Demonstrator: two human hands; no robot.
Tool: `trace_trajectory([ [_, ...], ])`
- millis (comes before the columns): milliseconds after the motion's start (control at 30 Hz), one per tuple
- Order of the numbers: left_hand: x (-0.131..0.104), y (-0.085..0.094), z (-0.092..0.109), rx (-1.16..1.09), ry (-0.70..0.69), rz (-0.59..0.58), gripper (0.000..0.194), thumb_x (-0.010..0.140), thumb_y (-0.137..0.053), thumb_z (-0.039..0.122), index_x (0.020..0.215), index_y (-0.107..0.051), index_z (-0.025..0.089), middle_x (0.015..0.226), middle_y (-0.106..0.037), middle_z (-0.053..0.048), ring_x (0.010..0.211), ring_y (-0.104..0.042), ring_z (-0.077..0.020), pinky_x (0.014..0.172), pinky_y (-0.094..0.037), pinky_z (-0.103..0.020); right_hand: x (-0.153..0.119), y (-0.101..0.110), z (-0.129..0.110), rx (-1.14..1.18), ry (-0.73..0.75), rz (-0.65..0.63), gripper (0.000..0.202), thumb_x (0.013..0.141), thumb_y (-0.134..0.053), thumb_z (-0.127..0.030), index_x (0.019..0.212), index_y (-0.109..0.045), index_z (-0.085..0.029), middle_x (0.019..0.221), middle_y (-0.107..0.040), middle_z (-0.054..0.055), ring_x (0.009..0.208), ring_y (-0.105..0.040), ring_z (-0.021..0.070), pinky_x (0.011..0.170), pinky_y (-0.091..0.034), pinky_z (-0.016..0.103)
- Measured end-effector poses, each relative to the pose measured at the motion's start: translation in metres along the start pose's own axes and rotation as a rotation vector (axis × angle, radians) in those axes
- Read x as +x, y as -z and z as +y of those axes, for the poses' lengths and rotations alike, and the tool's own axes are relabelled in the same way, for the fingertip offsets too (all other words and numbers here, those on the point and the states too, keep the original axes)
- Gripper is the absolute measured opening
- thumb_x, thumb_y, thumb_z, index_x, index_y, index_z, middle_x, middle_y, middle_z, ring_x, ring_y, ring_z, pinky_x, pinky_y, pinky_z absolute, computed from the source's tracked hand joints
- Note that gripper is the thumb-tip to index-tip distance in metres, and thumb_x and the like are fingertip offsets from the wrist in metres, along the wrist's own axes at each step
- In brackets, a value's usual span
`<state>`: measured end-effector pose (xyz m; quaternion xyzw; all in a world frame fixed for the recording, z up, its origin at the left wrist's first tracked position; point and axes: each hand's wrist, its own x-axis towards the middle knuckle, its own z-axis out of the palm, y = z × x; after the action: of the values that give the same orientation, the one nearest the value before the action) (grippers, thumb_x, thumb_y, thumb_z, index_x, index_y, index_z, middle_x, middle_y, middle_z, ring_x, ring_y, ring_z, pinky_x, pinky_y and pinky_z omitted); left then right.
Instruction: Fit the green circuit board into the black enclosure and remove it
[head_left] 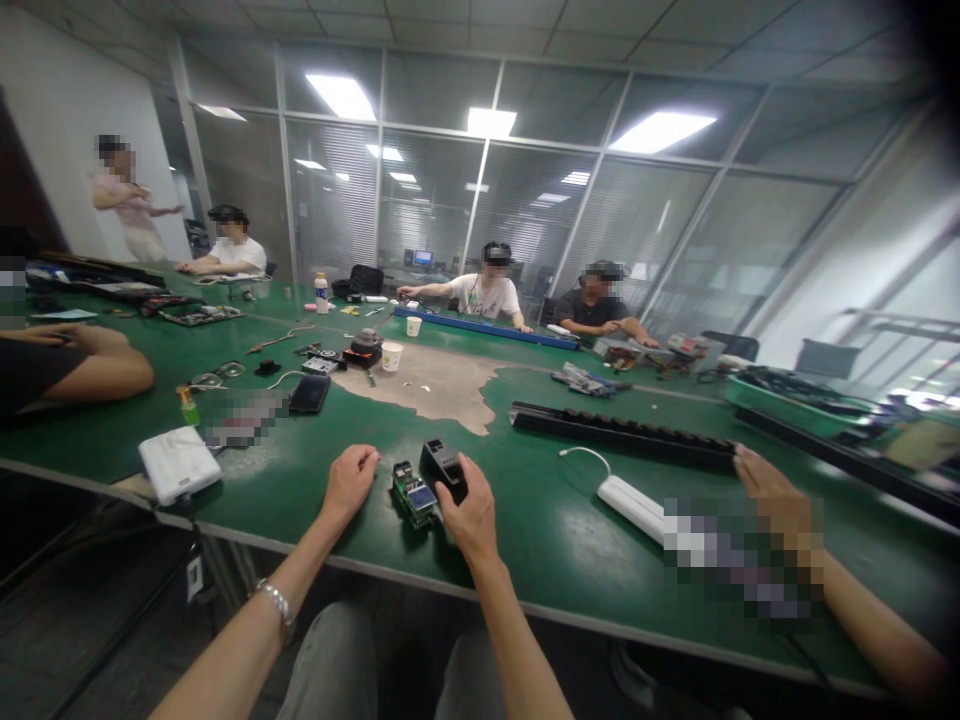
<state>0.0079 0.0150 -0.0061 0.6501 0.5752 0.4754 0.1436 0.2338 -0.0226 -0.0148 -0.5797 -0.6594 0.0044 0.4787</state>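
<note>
The right hand [469, 505] grips the near end of a black case [441, 461] above the green desk [525, 567]. Just left of that hand is the board [412, 496], its small screen facing up. The left hand [351, 480], left of the board, is loosely closed; whether it pinches something small, I cannot tell. Beyond the left hand lies a phone [310, 393]; well left of it, a white box [180, 464].

white paper cup [391, 356], apparently near a bottle [322, 294]
</note>
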Motion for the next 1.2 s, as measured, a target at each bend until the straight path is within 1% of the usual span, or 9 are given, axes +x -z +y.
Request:
trace_trajectory([
  [167,0.0,0.0,-0.001,0.001,-0.002,0.0,0.029,0.087,-0.045,0.036,0.088,-0.069,0.02,0.094,-0.07,-0.006,0.088,-0.062,-0.0185,0.082,-0.046,-0.03,0.0,0.002,-0.001,0.018,0.028,-0.021,0.057,0.08,-0.059,-0.028,0.133,-0.049,-0.01,0.132,-0.054,0.018,0.123,-0.05,0.0286,0.105,-0.038,0.047],
  [400,0.0,0.0,0.001,-0.007,-0.008,0.004,0.029,0.087,-0.045,0.035,0.087,-0.069,0.019,0.093,-0.07,-0.005,0.087,-0.062,-0.0179,0.082,-0.046,-0.03,-0.001,0.006,-0.006,0.053,0.017,-0.054,0.048,0.083,-0.055,-0.023,0.13,-0.053,-0.013,0.121,-0.061,0.015,0.113,-0.057,0.0257,0.098,-0.044,0.043],
  [500,0.0,0.0,0.0,0.003,-0.014,-0.003,0.028,0.087,-0.045,0.034,0.087,-0.069,0.019,0.091,-0.069,-0.005,0.086,-0.062,-0.0179,0.081,-0.046,-0.03,0.0,0.007,-0.007,0.063,-0.037,-0.038,0.047,0.082,-0.057,-0.026,0.127,-0.056,-0.013,0.12,-0.063,0.015,0.112,-0.058,0.0261,0.098,-0.044,0.043],
  [600,0.001,0.0,-0.001,0.009,-0.015,-0.01,0.029,0.087,-0.045,0.034,0.087,-0.069,0.019,0.091,-0.069,-0.006,0.085,-0.061,-0.0178,0.08,-0.045,-0.03,0.004,0.011,-0.007,0.097,-0.132,0.0,0.046,0.081,-0.059,-0.032,0.123,-0.059,-0.013,0.119,-0.064,0.014,0.11,-0.06,0.0266,0.097,-0.045,0.043],
  [733,0.001,0.0,-0.002,0.011,-0.006,-0.011,0.028,0.086,-0.045,0.034,0.087,-0.069,0.019,0.091,-0.069,-0.005,0.084,-0.061,-0.0176,0.079,-0.045,-0.029,0.008,0.023,-0.023,0.183,-0.207,0.025,0.048,0.081,-0.06,-0.039,0.123,-0.06,-0.015,0.117,-0.065,0.013,0.106,-0.063,0.026,0.092,-0.05,0.041],
  [833,0.001,0.0,-0.001,0.008,-0.002,-0.011,0.027,0.086,-0.046,0.034,0.087,-0.069,0.019,0.09,-0.069,-0.005,0.083,-0.062,-0.0175,0.079,-0.045,-0.029,0.008,0.031,-0.044,0.247,-0.17,0.012,0.048,0.082,-0.061,-0.038,0.125,-0.059,-0.017,0.118,-0.065,0.012,0.105,-0.063,0.0249,0.089,-0.052,0.038],
  [967,0.001,0.001,0.0,0.005,0.006,-0.007,0.026,0.086,-0.047,0.033,0.088,-0.069,0.019,0.09,-0.069,-0.005,0.082,-0.062,-0.0173,0.078,-0.046,-0.029,0.005,0.032,-0.068,0.233,-0.065,-0.044,0.043,0.082,-0.062,-0.035,0.122,-0.06,-0.019,0.119,-0.065,0.01,0.108,-0.062,0.0254,0.094,-0.049,0.04],
  [1067,0.001,0.001,-0.001,0.002,0.001,-0.005,0.026,0.086,-0.047,0.033,0.088,-0.069,0.019,0.09,-0.069,-0.005,0.082,-0.062,-0.0172,0.078,-0.046,-0.028,0.001,0.028,-0.077,0.192,-0.02,-0.089,0.043,0.081,-0.062,-0.031,0.123,-0.06,-0.019,0.118,-0.065,0.01,0.109,-0.061,0.0257,0.096,-0.048,0.041],
  [1200,0.001,0.0,-0.001,0.005,-0.01,-0.005,0.027,0.086,-0.046,0.033,0.087,-0.069,0.019,0.089,-0.069,-0.006,0.083,-0.062,-0.017,0.078,-0.046,-0.028,-0.006,0.023,-0.079,0.133,0.025,-0.106,0.042,0.08,-0.061,-0.029,0.121,-0.061,-0.017,0.115,-0.066,0.012,0.106,-0.062,0.0269,0.095,-0.048,0.043],
])
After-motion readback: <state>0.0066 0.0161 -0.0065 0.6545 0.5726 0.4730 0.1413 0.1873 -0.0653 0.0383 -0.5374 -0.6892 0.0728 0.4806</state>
